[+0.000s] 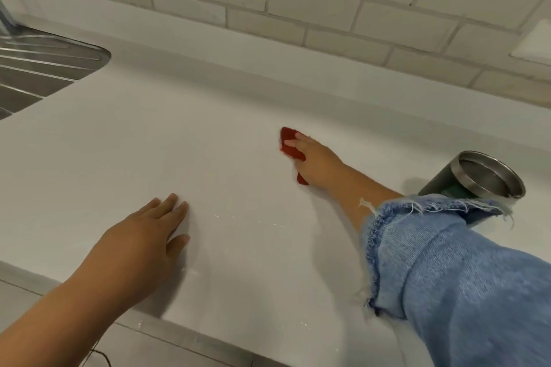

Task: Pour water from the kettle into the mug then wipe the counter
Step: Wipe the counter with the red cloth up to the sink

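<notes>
We're in the wiping step, by the look of it: the right hand point(316, 162) is reached far out across the white surface point(208, 116) with a red cloth point(288, 140) under it. The fingers lie fairly flat on top, red showing past the fingertips and again below the palm. It reads as a press rather than a pinch, though the blur there means I can't say whether the thumb hooks an edge. The left hand point(143, 241) is down near the front edge, palm on the surface, fingers straight and close together, holding nothing and apparently bracing. The mug point(489, 179), a steel one, stands off to the right, partly behind the blue frayed sleeve point(447, 262) and well apart from the cloth. I can't see the water level inside, and the kettle is not in view at all. My read is that the pour is over. Between the two hands sits a thin scatter of droplets point(238, 217), shiny on the white and nearer the left hand than the cloth. The next stroke wants to draw the cloth back toward the body and across that wet patch, flat and with even pressure. The forearm needs to stay clear of the mug, and the left hand may have to lift out of the way. The sink point(38, 68) lies off at far left.
</notes>
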`<state>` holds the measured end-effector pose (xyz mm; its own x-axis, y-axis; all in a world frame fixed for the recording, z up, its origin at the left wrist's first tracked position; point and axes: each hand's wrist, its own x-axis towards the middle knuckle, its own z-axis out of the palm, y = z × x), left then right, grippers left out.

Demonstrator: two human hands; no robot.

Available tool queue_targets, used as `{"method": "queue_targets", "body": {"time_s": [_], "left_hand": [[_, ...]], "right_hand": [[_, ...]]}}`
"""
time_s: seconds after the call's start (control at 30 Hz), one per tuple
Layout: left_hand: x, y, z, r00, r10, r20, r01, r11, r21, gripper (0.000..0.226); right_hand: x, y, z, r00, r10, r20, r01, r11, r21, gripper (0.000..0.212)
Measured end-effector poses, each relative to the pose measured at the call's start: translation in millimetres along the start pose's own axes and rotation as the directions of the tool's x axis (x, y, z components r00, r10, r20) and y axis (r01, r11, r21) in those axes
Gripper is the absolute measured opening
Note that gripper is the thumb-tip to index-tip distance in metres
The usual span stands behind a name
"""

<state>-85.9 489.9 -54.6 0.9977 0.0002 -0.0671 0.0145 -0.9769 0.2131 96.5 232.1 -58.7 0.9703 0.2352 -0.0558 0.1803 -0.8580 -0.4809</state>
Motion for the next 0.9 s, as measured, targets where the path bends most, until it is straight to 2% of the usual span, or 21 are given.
{"method": "queue_targets", "body": {"time_s": [0.07, 0.13, 0.17, 0.23, 0.3, 0.37, 0.4, 0.43, 0.47, 0.5, 0.53, 0.57, 0.63, 0.73, 0.8, 0.9], "left_hand": [[-1, 0, 0, 1.0, 0.003, -0.002, -0.003, 1.0, -0.002, 0.055], [-2, 0, 0, 1.0, 0.008, -0.004, -0.008, 1.0, -0.012, 0.055], [-2, 0, 0, 1.0, 0.01, -0.005, -0.01, 1.0, -0.016, 0.055], [-2, -2, -1, 1.0, 0.015, -0.008, -0.015, 1.0, -0.025, 0.055], [-2, -3, -1, 1.0, 0.022, -0.011, -0.022, 0.999, -0.023, 0.056], [-2, -6, 0, 1.0, 0.02, -0.009, -0.02, 0.999, -0.036, 0.056], [-2, -7, 0, 1.0, 0.018, -0.01, -0.019, 0.999, -0.045, 0.056], [-2, -7, 0, 1.0, 0.017, -0.013, -0.018, 0.998, -0.053, 0.056], [-2, -7, 0, 1.0, 0.018, -0.014, -0.019, 0.998, -0.06, 0.056], [-2, -8, 0, 1.0, 0.018, -0.018, -0.02, 0.997, -0.069, 0.056], [-2, -8, 0, 1.0, 0.018, -0.021, -0.019, 0.997, -0.079, 0.056], [-2, -8, 1, 1.0, 0.016, -0.026, -0.018, 0.996, -0.082, 0.055], [-1, -10, 3, 0.999, 0.013, -0.033, -0.016, 0.997, -0.075, 0.055], [0, -11, 5, 0.999, 0.015, -0.046, -0.019, 0.996, -0.086, 0.055], [-1, -11, 5, 0.998, 0.016, -0.059, -0.021, 0.995, -0.1, 0.054], [-1, -12, 7, 0.997, 0.027, -0.07, -0.033, 0.995, -0.093, 0.052]], "right_hand": [[-12, -15, 4, 0.992, -0.094, 0.08, 0.086, 0.992, 0.096, 0.053], [-24, -20, 3, 0.978, -0.107, 0.18, 0.043, 0.943, 0.329, 0.052], [-29, -24, -2, 0.977, -0.095, 0.191, -0.009, 0.877, 0.48, 0.049], [-29, -22, -13, 0.997, -0.001, 0.073, -0.049, 0.737, 0.674, 0.046], [-17, -7, -26, 0.974, 0.184, -0.129, -0.02, 0.645, 0.764, 0.047], [0, 22, -39, 0.872, 0.44, -0.214, -0.117, 0.612, 0.783, 0.047], [9, 42, -42, 0.803, 0.546, -0.237, -0.232, 0.653, 0.721, 0.043], [16, 61, -45, 0.756, 0.603, -0.255, -0.403, 0.736, 0.545, 0.037], [23, 79, -47, 0.743, 0.614, -0.265, -0.547, 0.786, 0.288, 0.035], [31, 90, -46, 0.756, 0.6, -0.263, -0.604, 0.793, 0.073, 0.039], [37, 90, -43, 0.785, 0.566, -0.25, -0.594, 0.803, -0.049, 0.045], [43, 83, -39, 0.826, 0.519, -0.22, -0.548, 0.831, -0.096, 0.05], [53, 56, -28, 0.913, 0.373, -0.166, -0.394, 0.912, -0.114, 0.053], [67, 7, -4, 0.988, 0.135, -0.076, -0.145, 0.979, -0.141, 0.05], [72, -27, 15, 1.0, -0.02, 0.012, 0.021, 0.992, -0.126, 0.049], [66, -62, 38, 0.959, -0.223, 0.173, 0.227, 0.974, -0.002, 0.054]]}}
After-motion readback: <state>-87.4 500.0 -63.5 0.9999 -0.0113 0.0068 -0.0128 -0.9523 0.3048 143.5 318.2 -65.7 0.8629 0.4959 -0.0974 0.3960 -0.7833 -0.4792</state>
